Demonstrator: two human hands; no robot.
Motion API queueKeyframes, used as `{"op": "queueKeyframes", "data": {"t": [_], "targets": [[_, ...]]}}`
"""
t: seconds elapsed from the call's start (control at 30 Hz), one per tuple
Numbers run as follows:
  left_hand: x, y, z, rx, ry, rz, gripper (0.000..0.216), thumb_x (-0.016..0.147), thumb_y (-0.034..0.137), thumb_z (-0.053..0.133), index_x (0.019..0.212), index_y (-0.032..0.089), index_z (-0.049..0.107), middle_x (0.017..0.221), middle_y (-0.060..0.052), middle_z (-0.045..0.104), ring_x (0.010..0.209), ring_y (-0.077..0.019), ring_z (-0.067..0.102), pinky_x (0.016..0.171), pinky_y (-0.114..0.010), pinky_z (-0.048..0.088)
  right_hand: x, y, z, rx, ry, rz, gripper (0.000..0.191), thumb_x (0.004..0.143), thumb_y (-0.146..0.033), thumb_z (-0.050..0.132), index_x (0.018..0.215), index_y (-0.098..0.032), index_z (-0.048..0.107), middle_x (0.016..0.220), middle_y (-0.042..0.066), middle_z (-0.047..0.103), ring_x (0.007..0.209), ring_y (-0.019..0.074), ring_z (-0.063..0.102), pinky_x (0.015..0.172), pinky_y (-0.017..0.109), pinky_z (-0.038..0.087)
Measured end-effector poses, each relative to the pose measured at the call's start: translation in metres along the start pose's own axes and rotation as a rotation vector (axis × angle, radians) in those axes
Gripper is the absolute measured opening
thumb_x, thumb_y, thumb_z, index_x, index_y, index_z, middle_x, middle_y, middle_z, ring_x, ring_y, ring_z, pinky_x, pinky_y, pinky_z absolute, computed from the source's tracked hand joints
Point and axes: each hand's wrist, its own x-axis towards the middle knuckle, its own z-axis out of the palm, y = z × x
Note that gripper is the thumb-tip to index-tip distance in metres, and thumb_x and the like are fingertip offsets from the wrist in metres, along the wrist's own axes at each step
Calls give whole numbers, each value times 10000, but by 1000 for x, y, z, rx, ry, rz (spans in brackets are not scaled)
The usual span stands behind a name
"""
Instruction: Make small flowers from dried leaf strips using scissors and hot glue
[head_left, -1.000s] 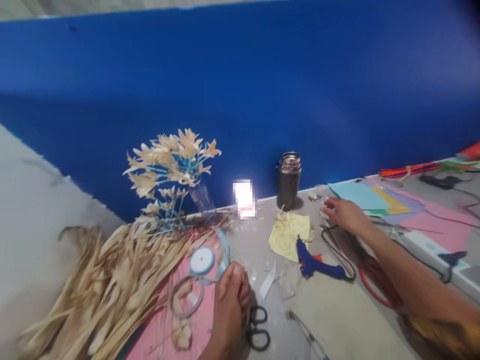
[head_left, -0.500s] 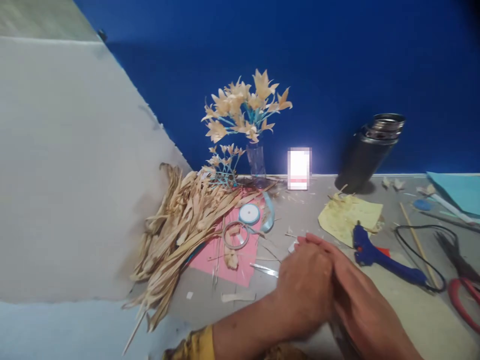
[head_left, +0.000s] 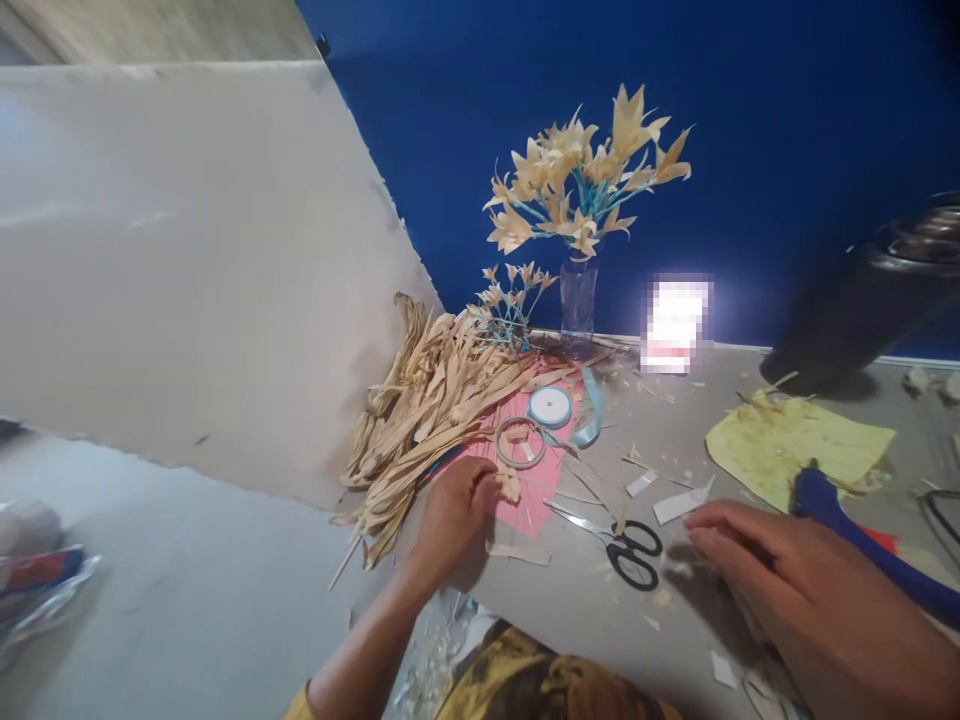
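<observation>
My left hand is at the edge of a pink sheet, with its fingers bent and closed on a small piece of dried husk. Its fingertips are partly hidden. My right hand hovers palm down over the table, fingers stretched out and nothing seen in them. Just beyond its fingertips is a white strip. Between my hands lie black-handled scissors, blades toward the pink sheet. A ring-shaped roll and a ribbon spool rest on that sheet.
Dried husks are heaped at left. Behind them, husk flowers stand in a clear vase, near a smaller bunch. A blue glue gun, yellow sheet and dark flask are at right.
My hands were together in front of me and have parted. The left went to the husk piece, the right moved right, uncovering the scissors. The view has turned left.
</observation>
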Motion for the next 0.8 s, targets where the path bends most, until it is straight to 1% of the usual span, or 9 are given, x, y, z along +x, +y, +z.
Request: {"op": "queueKeyframes", "data": {"t": [0.07, 0.1, 0.2, 0.27, 0.37, 0.5, 0.6, 0.7, 0.8], "targets": [[8, 8, 10, 62, -50, 37, 274, 979, 219, 465, 855, 194, 708, 889, -68, 736, 873, -222, 648, 828, -347, 486, 13, -4, 5, -48, -98, -59, 320, 899, -567, 556, 794, -331, 745, 701, 20, 786, 585, 254, 730, 509, 313, 517], [14, 13, 15, 101, -51, 67, 265, 974, 194, 475, 850, 193, 709, 893, -75, 736, 882, -227, 644, 834, -353, 487, 17, -4, 8, -70, -120, -72, 314, 907, -554, 541, 808, -333, 740, 701, 17, 786, 586, 256, 729, 512, 315, 504], [41, 25, 27, 173, 1, 161, 214, 919, 91, 526, 960, 180, 716, 1026, -104, 735, 994, -241, 631, 908, -373, 484, 20, 2, 15, -101, -120, -70, 291, 925, -517, 536, 823, -327, 732, 724, 20, 791, 615, 258, 730, 557, 318, 501], [57, 29, 32, 197, 9, 186, 184, 922, 106, 547, 941, 180, 714, 1026, -107, 723, 1013, -251, 619, 924, -391, 481, 17, 6, 17, -83, -143, -62, 287, 932, -505, 537, 818, -322, 727, 730, 21, 790, 622, 254, 729, 570, 318, 498], [71, 28, 36, 165, 7, 177, 196, 958, 180, 547, 830, 193, 695, 915, -85, 700, 956, -251, 619, 901, -400, 484, 10, 12, 16, -70, -171, -27, 296, 948, -481, 514, 828, -315, 729, 750, 20, 795, 650, 248, 738, 579, 311, 483], [72, 26, 41, 79, -46, 212, 284, 996, 213, 498, 771, 219, 672, 854, -61, 688, 892, -231, 624, 884, -386, 485, 7, 16, 14, -218, -253, -1, 261, 938, -397, 530, 774, -294, 705, 742, 17, 779, 665, 234, 725, 561, 292, 424], [65, 38, 50, 8, -97, 257, 222, 971, 164, 511, 880, 208, 709, 946, -75, 712, 965, -236, 629, 916, -385, 483, 12, 17, 14, -373, -321, 29, 227, 916, -333, 589, 714, -274, 671, 721, 19, 766, 666, 234, 719, 542, 292, 355], [57, 63, 67, 12, -246, 312, 204, 979, 197, 532, 911, 193, 724, 928, -71, 712, 937, -226, 628, 875, -365, 490, 25, 15, 16, -482, -259, 65, 216, 930, -305, 590, 733, -261, 667, 726, 45, 761, 678, 248, 720, 546, 304, 308], [52, 87, 89, 157, -396, 391, 160, 975, 280, 594, 973, 189, 725, 1017, -93, 693, 1014, -246, 612, 866, -364, 487, 38, 17, 20, -504, -134, 83, 209, 968, -329, 538, 842, -261, 690, 801, 64, 776, 708, 257, 723, 562, 310, 324]]}}
